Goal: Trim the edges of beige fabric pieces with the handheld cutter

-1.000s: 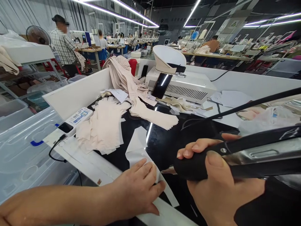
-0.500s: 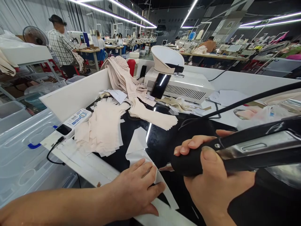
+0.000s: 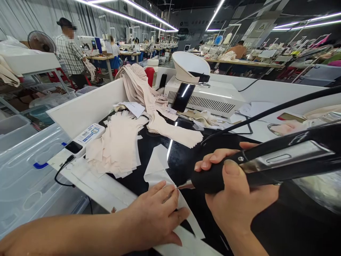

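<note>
My left hand (image 3: 157,217) lies on a white piece of cloth (image 3: 157,160), its fingers slightly bent and apart, pressing it down on the glossy black tabletop (image 3: 178,163). One narrow end of the cloth comes out past my thumb side. My right hand (image 3: 234,188) is wrapped round a black hand-held tool (image 3: 210,181) with a rounded front and a long silver lever (image 3: 290,156). Its slim tip (image 3: 185,185) points left and meets the cloth edge near my left fingertips. Exactly how the tip touches the cloth is too small to tell.
Pale pink fabric pieces (image 3: 117,145) lie piled at left, beside a white power bank (image 3: 92,133). More fabric strips (image 3: 173,129) stretch behind. A phone (image 3: 183,97) leans against a white vented box (image 3: 207,97). A black cable (image 3: 266,108) crosses at right. A person (image 3: 69,53) stands beyond.
The tool in my right hand has shifted slightly left, its tip moving along the cloth edge. My left hand stays on the cloth, almost still.
</note>
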